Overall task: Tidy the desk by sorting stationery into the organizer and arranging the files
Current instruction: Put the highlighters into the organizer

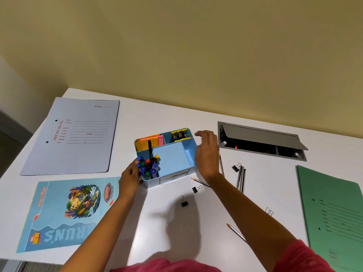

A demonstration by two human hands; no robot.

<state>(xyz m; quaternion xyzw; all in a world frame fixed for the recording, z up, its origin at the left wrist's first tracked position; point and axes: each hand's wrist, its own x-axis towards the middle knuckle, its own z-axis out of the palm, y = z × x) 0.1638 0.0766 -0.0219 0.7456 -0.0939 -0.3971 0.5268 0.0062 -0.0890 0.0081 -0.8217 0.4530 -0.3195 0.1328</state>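
Observation:
A light-blue desk organizer point(188, 154) stands mid-desk, holding pens, sticky notes and yellow binder clips. My left hand point(130, 175) grips its near left corner beside the pens. My right hand point(207, 152) hovers at its right side, fingers apart and empty. Black binder clips point(184, 202) point(196, 189) point(236, 167) and several pencils point(241, 178) point(235, 231) lie loose on the desk to the right. A grey-blue file point(78, 136) lies at the far left, a picture-cover file point(66, 211) near left, a green file point(334, 213) at the right.
An open grey cable hatch point(261, 141) is set into the desk at the back right, just beyond my right hand. A wire paper clip point(269, 211) lies near the green file. The yellow wall runs along the desk's far edge.

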